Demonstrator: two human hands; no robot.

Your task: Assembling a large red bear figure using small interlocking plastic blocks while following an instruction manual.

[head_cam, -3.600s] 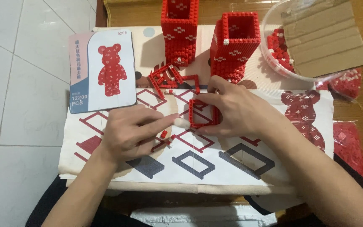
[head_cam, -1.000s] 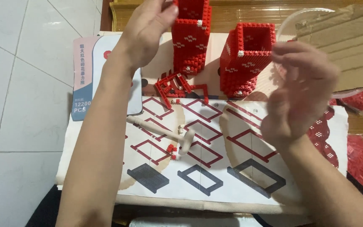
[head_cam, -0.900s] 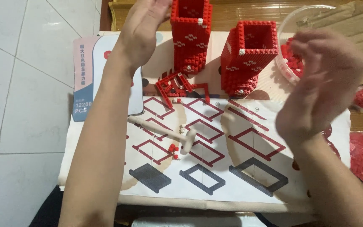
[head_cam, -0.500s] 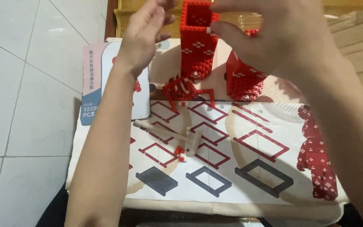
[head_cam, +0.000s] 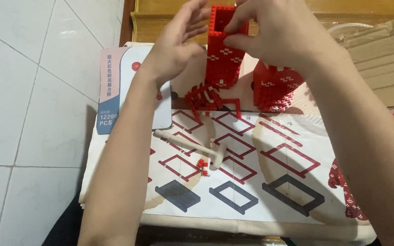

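both hands point(head_cam: 270, 34) on red block tower point(head_cam: 224, 54)

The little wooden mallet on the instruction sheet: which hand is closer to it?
Left, though neither touches it. The left hand is raised beside the tall red block tower, above the mallet. The right hand grips the tower's top rim, farther off to the right.
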